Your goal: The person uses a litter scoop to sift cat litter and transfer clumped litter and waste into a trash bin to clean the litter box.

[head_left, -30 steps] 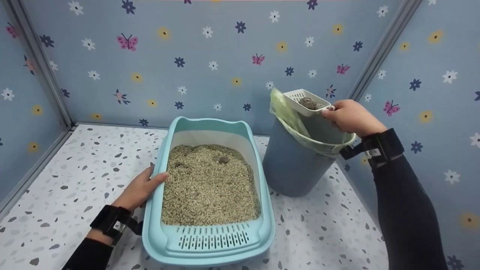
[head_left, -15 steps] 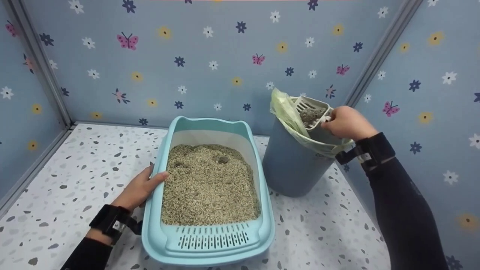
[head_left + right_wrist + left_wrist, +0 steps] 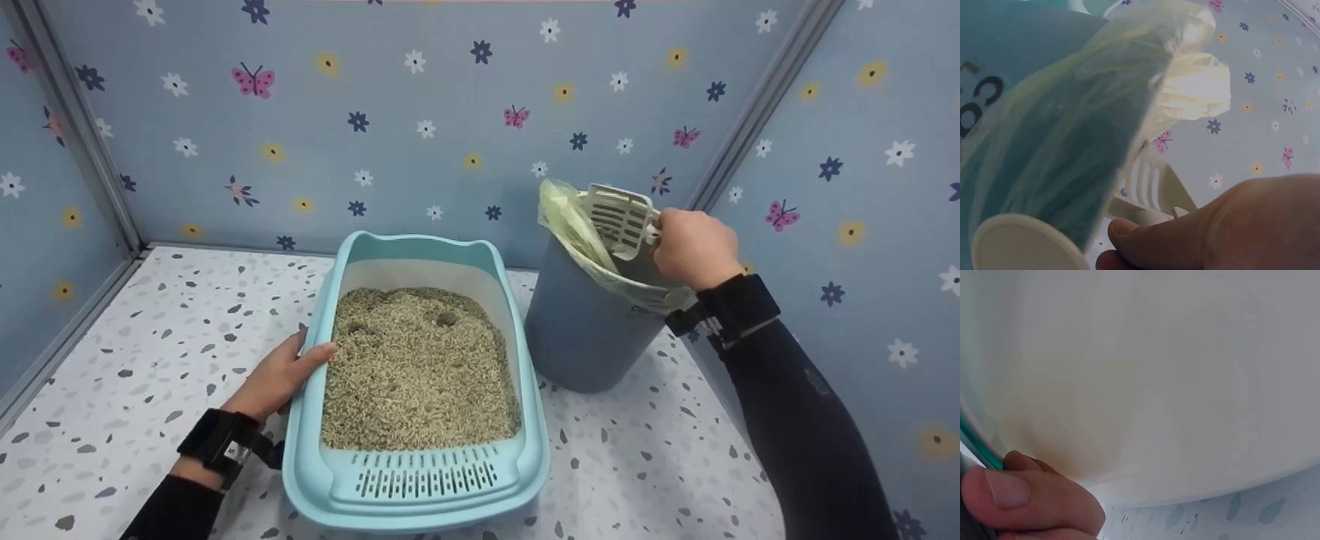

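My right hand (image 3: pixel 696 249) grips the handle of a white slotted litter scoop (image 3: pixel 619 214) over the mouth of a grey-blue trash bin (image 3: pixel 581 330). Tipped on its side, the scoop shows its slots, with a bit of grey clump low in it. In the right wrist view, thumb and fingers close round the handle, whose round end (image 3: pixel 1024 247) sticks out beside the bin liner (image 3: pixel 1106 84). My left hand (image 3: pixel 281 375) holds the left rim of a light-blue litter box (image 3: pixel 420 510), thumb over the edge. Beige litter (image 3: pixel 420 375) with two small dark hollows fills the box.
A pale yellow-green bag edge (image 3: pixel 566 217) folds over the bin's rim. Box and bin stand side by side on a white speckled surface (image 3: pixel 172 337). Flower-patterned blue panels (image 3: pixel 420 97) close in the back and both sides.
The right hand has turned over and lowered slightly, tilting the scoop from level to nearly on edge above the bin. Most of the grey clump has gone from sight. The left hand stays put.
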Motion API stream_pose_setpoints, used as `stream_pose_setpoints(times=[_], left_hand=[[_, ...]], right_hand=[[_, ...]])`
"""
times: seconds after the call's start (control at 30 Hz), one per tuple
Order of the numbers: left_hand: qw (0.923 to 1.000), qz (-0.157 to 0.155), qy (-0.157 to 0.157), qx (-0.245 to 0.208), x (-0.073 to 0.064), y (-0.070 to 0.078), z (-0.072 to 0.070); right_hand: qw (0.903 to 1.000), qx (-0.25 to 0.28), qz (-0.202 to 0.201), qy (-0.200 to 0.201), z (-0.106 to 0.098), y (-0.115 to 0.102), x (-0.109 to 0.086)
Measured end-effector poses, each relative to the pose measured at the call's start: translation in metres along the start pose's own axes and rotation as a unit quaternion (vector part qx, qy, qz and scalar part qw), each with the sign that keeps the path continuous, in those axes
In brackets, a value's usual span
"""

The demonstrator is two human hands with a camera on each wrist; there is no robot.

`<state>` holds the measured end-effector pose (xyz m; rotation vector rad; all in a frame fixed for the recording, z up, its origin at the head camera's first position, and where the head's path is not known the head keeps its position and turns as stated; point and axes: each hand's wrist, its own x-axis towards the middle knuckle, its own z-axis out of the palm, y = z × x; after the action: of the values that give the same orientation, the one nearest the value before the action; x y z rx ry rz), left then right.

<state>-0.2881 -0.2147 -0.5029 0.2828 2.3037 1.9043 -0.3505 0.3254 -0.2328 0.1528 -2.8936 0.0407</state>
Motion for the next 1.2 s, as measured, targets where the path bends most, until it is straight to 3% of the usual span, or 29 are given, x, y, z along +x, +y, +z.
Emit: stream_pose_setpoints(times=[0.2, 0.37, 0.47, 0.73, 0.97, 1.2], left_hand=[[1.0, -0.002, 0.005, -0.004, -0.001, -0.002, 0.0], [0.9999, -0.003, 0.012, 0.003, -0.001, -0.004, 0.0], [0.9999, -0.006, 0.013, 0.006, -0.001, -0.005, 0.0], [0.9999, -0.01, 0.007, 0.003, -0.002, -0.005, 0.001], [1.0, -0.009, -0.001, -0.002, -0.002, -0.003, 0.002], [0.9998, -0.01, 0.012, 0.015, -0.001, -0.001, 0.001]], right_hand=[[0.998, -0.041, -0.018, 0.044, 0.0, -0.011, -0.004], [0.9887, -0.085, -0.06, 0.108, 0.006, -0.012, -0.009], [0.9852, -0.094, -0.073, 0.124, 0.01, -0.011, -0.01], [0.9944, -0.064, -0.046, 0.071, 0.009, -0.006, -0.01], [0.9988, 0.012, -0.029, 0.038, -0.007, -0.005, -0.019], [0.9964, 0.06, -0.05, 0.033, -0.035, -0.032, -0.045]])
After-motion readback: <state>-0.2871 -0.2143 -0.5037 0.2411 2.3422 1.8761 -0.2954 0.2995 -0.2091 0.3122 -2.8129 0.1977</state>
